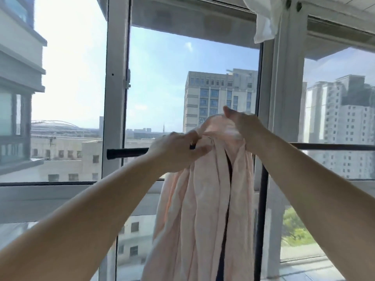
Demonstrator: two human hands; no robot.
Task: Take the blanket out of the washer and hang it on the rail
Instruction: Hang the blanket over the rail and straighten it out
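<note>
pink blanket [203, 209] draped over dark rail [129, 152] by the window [162, 82], long axis vertical, folds hanging straight down, top bunched at rail height, left hand [178, 151] pinching bunched top edge, right hand [243, 128] curled round top fold

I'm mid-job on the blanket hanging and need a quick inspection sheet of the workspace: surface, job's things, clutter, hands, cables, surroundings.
Surface: no table or floor in view; a dark horizontal rail crosses in front of the window.
Job's things: pink blanket bunched at the rail, hanging in long folds below it; washer not in view.
Clutter: white cloth hanging at top right.
Hands: left hand grips the blanket's gathered top at the rail; right hand holds the bunched top from the other side.
Cables: nothing seen.
Surroundings: white window frame, a dark upright post, high-rise buildings and blue sky outside.
</note>
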